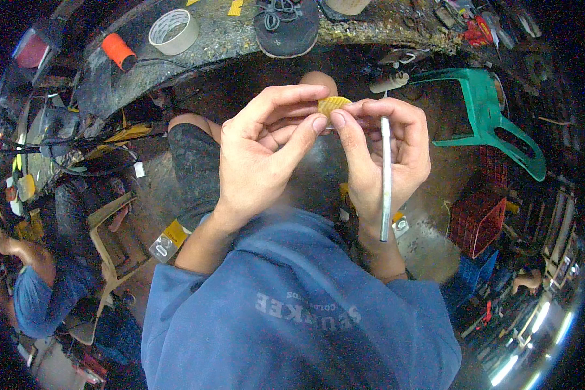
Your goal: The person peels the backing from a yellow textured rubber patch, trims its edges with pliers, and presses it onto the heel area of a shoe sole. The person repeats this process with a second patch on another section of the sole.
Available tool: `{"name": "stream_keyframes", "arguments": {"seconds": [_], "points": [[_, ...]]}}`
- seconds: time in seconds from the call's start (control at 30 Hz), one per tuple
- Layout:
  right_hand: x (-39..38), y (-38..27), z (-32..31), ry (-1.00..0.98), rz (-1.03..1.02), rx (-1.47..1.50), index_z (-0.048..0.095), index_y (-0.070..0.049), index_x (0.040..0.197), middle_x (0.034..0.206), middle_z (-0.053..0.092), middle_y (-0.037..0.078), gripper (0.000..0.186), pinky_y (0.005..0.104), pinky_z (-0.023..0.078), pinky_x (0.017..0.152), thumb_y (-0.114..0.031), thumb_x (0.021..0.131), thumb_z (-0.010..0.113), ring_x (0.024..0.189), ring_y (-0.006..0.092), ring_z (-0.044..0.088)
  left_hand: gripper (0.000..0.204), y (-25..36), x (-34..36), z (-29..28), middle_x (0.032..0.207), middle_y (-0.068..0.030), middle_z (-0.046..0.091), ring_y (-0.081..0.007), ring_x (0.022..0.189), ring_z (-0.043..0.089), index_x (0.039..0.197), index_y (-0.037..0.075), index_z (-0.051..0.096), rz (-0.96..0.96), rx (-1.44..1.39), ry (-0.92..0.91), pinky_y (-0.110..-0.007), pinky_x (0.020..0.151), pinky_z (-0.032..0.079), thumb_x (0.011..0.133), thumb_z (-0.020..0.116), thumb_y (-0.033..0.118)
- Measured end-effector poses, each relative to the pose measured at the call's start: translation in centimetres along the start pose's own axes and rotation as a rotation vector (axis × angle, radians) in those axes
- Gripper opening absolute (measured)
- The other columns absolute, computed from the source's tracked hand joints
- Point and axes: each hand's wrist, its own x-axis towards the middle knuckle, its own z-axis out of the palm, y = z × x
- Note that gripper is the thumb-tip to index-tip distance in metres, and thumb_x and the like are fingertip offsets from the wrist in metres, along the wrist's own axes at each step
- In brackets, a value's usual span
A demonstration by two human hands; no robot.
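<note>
Yeah, my left fingers (287,95) and right fingers (352,135) pinch this yellow piece (333,104); probably light, stiffish, best held by edges

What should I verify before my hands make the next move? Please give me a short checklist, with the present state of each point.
1. Yellow piece supported: ok, at the fingertips of both the left hand and the right hand.
2. Rod in hand: ok, the right hand holds it, lower end toward the body.
3. Rod apart from the piece: ok, a gap shows between them.
4. Gloves on: not ok, both hands are bare.
5. Covered edges of the piece sound: cannot tell, fingers hide them.
6. Tape away from the hands: ok, it lies on the bench.
</note>
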Motion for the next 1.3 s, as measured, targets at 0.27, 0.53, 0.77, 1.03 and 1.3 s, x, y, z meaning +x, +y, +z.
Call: {"name": "stream_keyframes", "arguments": {"seconds": [0.27,0.53,0.77,1.03,1.3], "points": [[-0.1,-0.2,0.2,0.023,-0.013,-0.041,0.062,-0.001,0.104,0.090,0.073,0.009,0.029,0.0274,0.059,0.077,0.005,0.083,0.082,0.081,0.0137,0.071,0.033,0.0,-0.1,0.2,0.121,-0.0175,0.070,-0.0212,0.110,0.071,0.128,-0.005,0.063,-0.004,0.021,0.025,-0.032,0.096,0.060,0.096,0.070,-0.002],[-0.5,-0.2,0.0,-0.017,-0.102,-0.200,0.058,0.000,0.111,0.099,0.070,0.013,0.037,0.0252,0.059,0.076,0.009,0.083,0.081,0.089,0.0161,0.072,0.039,0.0,-0.2,0.6,0.115,-0.0156,0.072,-0.0175,0.105,0.072,0.131,-0.004,0.060,-0.031,0.007,0.080,-0.029,0.090,0.061,0.094,0.072,-0.003],[-0.7,0.3,0.3,0.119,-0.115,-0.215,0.062,-0.006,0.102,0.087,0.074,0.007,0.036,0.0217,0.050,0.058,-0.002,0.078,0.088,0.067,0.0086,0.066,0.040,0.2,-0.2,0.7,0.109,-0.0141,0.074,-0.0160,0.101,0.073,0.131,-0.002,0.059,-0.051,0.008,0.076,-0.027,0.086,0.062,0.093,0.073,-0.002],[-0.9,0.2,0.1,0.119,-0.049,-0.174,0.059,-0.007,0.104,0.092,0.073,0.008,0.041,0.0201,0.044,0.056,0.000,0.077,0.088,0.068,0.0070,0.063,0.043,0.3,-0.2,0.5,0.105,-0.0161,0.076,-0.0182,0.098,0.074,0.133,-0.004,0.056,-0.109,-0.062,0.049,-0.028,0.088,0.062,0.093,0.072,-0.003],[-1.2,-0.8,-0.3,0.063,0.122,-0.025,0.053,-0.004,0.111,0.104,0.073,0.019,0.033,0.0227,0.052,0.065,0.002,0.089,0.077,0.084,0.0123,0.069,0.044,-0.2,0.1,0.4,0.104,-0.0171,0.076,-0.0193,0.094,0.076,0.134,-0.004,0.056,-0.162,-0.124,0.038,-0.029,0.087,0.062,0.093,0.072,-0.002]]}}
